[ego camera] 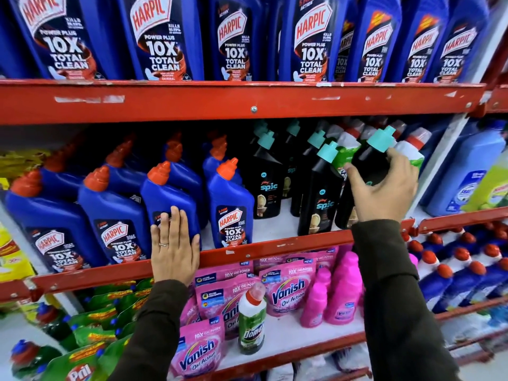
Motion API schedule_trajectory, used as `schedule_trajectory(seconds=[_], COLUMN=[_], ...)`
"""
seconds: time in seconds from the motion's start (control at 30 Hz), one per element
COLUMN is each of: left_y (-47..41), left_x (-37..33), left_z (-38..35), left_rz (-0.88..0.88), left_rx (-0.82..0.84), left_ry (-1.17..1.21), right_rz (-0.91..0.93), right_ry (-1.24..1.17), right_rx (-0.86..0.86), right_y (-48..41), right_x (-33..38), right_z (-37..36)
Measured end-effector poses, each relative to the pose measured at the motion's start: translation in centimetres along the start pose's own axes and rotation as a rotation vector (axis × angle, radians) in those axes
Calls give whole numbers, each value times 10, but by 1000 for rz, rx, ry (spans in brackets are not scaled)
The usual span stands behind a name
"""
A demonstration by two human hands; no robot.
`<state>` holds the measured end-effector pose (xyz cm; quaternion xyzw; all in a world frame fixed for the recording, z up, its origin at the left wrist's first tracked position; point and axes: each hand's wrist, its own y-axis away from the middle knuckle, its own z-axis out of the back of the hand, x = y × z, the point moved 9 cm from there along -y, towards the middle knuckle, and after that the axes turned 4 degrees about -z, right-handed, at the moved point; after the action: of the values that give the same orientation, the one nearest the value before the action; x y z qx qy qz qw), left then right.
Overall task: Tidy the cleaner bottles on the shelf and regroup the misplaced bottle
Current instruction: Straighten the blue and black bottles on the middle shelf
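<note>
My right hand (383, 188) grips the shoulder of a black Spic bottle (368, 160) with a teal cap, at the right of the middle shelf beside other black Spic bottles (319, 199). Behind it stand white-and-green Domex bottles (409, 152). My left hand (174, 248) lies flat, fingers together, against the front of a blue Harpic bottle (170, 199) with an orange cap, in a row of like bottles. One lone green Domex bottle (251, 320) stands among pink Vanish pouches (286, 292) on the shelf below.
A red shelf rail (247, 103) runs above the middle shelf, with large Harpic bottles (162, 37) on top. Pink Vanish bottles (343, 292) stand lower right, green Pril pouches (90, 339) lower left, light blue bottles (467, 171) far right.
</note>
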<state>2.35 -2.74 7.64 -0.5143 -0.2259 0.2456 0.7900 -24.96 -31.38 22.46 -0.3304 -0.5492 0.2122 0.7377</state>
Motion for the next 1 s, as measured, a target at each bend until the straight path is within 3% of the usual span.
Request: schedule_trajectory(seconds=[0.17, 0.43, 0.63, 1.0], left_y=[-4, -3, -3, -4], left_x=[-2, -1, -1, 0], left_z=[0, 2, 2, 3], left_rz=[1, 1, -6, -11], left_rx=[-2, 3, -10, -6], left_ry=[-7, -8, -25, -35], right_rz=[-6, 0, 60, 66], right_ry=[0, -112, -50, -43], right_rx=[86, 216, 325, 387], right_y=[13, 43, 67, 79], right_x=[41, 80, 79, 65], right_z=[14, -34, -77, -88])
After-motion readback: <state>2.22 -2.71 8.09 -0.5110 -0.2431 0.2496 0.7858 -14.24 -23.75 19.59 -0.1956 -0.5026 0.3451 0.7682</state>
